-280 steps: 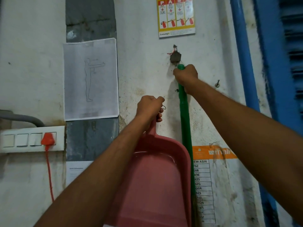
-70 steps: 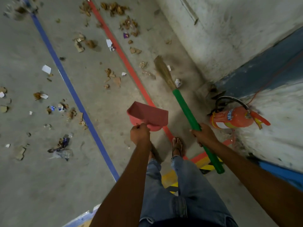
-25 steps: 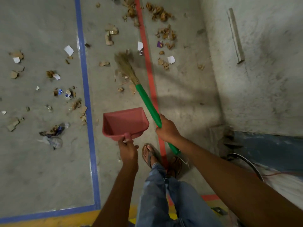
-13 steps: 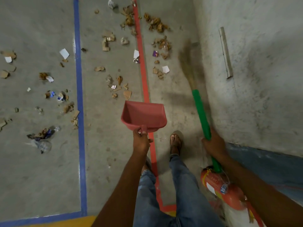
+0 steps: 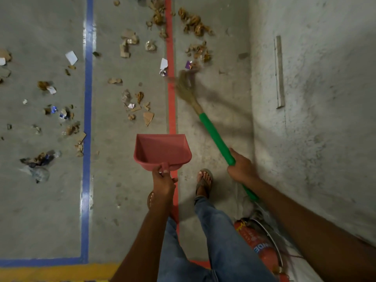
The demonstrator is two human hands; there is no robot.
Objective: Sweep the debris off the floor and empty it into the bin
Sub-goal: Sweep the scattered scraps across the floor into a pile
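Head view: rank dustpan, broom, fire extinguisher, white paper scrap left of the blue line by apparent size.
1. broom, longest span
2. dustpan and fire extinguisher: unsure, since the extinguisher is partly hidden by the arm and leg
3. white paper scrap, smallest

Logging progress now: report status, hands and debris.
Left hand grips empty dustpan. Right hand grips broom, bristles by red line. Debris unswept. Fire extinguisher beside right leg.
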